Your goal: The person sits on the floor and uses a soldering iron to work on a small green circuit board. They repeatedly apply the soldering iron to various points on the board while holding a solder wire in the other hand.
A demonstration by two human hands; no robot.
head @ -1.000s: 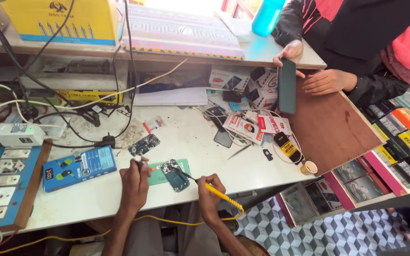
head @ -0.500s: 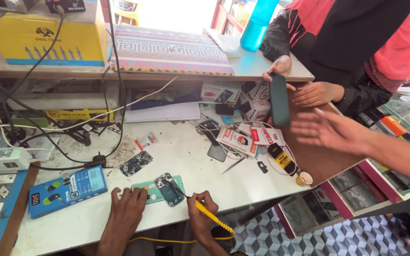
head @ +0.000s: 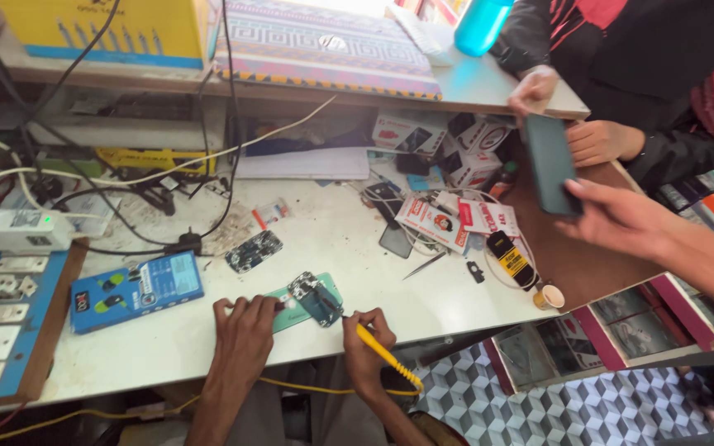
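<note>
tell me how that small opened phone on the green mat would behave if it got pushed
The opened phone looks thin and flat, so it would probably slide, not tip or roll. Its exposed insides suggest it is fragile. The left hand rests beside the green mat.

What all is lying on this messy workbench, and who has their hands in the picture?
opened phone: one, dark, on a green mat at the front edge of the white bench.
yellow tool: one, held at the phone.
blue box: one, left of the mat.
circuit board: one, dark, behind the mat.
white adapter: one, far left, with cables.
small packets: several, white and red, right of centre.
yellow carton: one, on the back shelf.
teal bottle: one, on the shelf.
dark phone: one, held up by another person's hands at right.
left hand: own, resting on the mat.
right hand: own, gripping the yellow tool.
</note>
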